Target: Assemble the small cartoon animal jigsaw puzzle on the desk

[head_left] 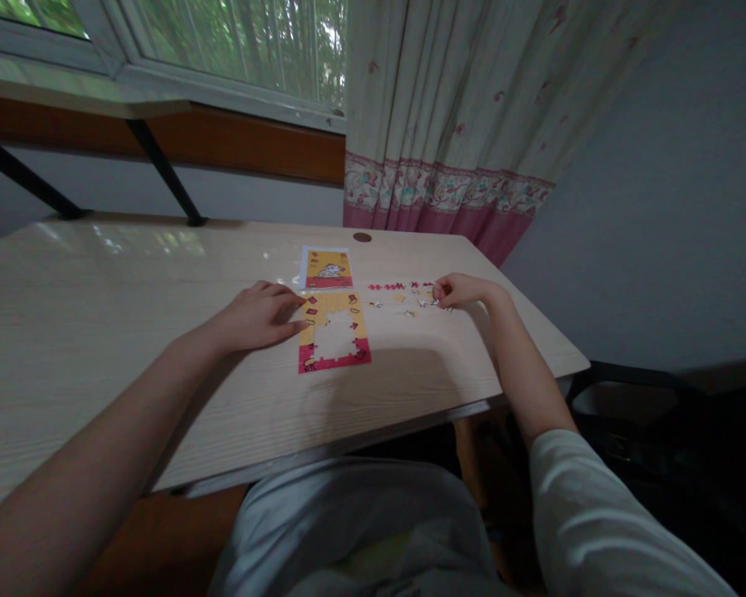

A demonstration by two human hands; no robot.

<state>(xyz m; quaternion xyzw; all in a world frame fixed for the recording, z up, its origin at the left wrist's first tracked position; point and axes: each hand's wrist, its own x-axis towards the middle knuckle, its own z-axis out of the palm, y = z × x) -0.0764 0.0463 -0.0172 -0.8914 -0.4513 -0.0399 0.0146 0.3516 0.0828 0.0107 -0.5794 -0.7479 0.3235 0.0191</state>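
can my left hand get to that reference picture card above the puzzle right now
Probably yes. The left hand rests at the puzzle edge, and the card lies just beyond, nothing between them.

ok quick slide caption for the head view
Left hand steadies a half-built jigsaw while right hand picks among loose pieces.

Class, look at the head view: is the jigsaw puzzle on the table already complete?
No: the jigsaw puzzle has a bare gap in its middle, and loose pieces lie beside it near the right hand.
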